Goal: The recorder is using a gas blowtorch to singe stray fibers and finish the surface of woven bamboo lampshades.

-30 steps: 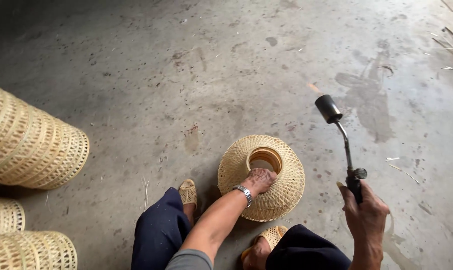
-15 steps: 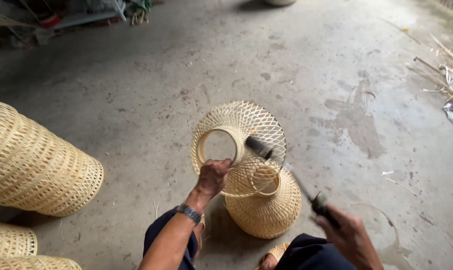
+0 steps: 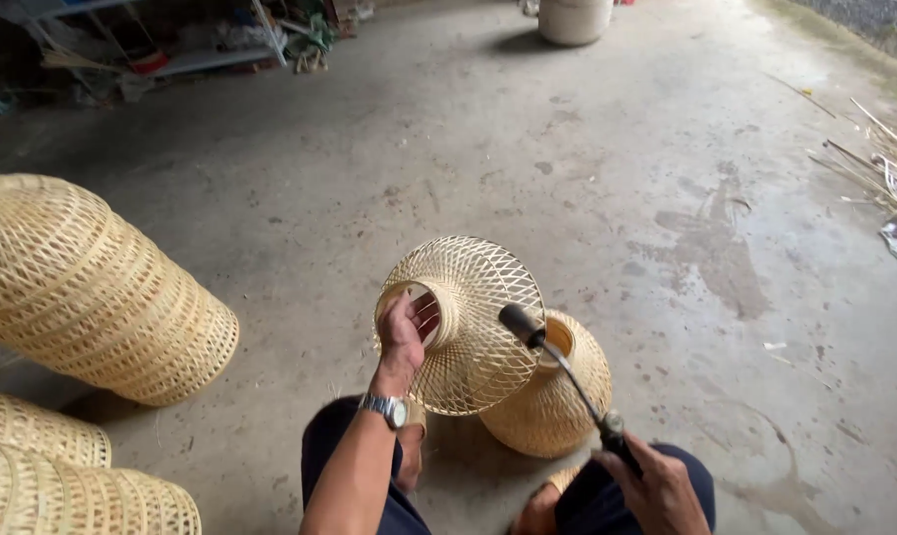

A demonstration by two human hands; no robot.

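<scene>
Bamboo lampshade (image 3: 468, 327), gripped by the left hand (image 3: 404, 337), could scorch near the right hand's (image 3: 656, 485) clenched gas torch (image 3: 567, 376).

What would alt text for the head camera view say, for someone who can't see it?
A seated person's left hand grips the rim of an open-weave bamboo shade, while the right hand aims a long-necked torch at it. Another woven shade sits behind on the concrete floor; stacked baskets lie left.
</scene>
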